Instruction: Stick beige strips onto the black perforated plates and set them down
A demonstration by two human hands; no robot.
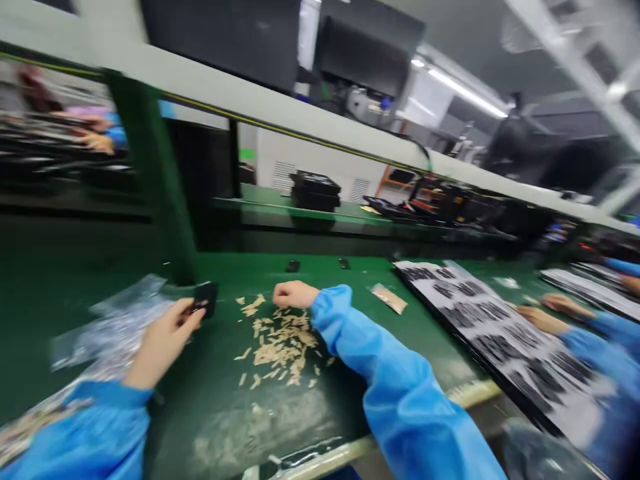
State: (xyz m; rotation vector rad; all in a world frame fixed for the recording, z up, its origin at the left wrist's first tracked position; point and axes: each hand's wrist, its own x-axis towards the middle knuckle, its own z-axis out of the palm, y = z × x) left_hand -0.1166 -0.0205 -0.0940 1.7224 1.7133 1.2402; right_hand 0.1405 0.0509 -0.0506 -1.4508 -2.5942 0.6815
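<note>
My left hand (163, 341) pinches a small flat black part (207, 299) at the left of the work surface, with thumb and fingers on its near side. Over the far edge of a loose pile of small beige strips (283, 350) is my right hand (295, 295), its fingers curled inward. Whatever those fingers may hold is hidden. Clear plastic bags (117, 327) lie heaped beside my left hand. Farther back, two small black pieces (293, 266) rest apart on the green table (235, 407).
A small clear packet of beige pieces (390, 298) lies right of my right sleeve. Beyond it, a tray (480, 313) carries rows of black parts. A co-worker's hands (543, 319) reach over its right side. A green post (150, 173) and shelf stand behind.
</note>
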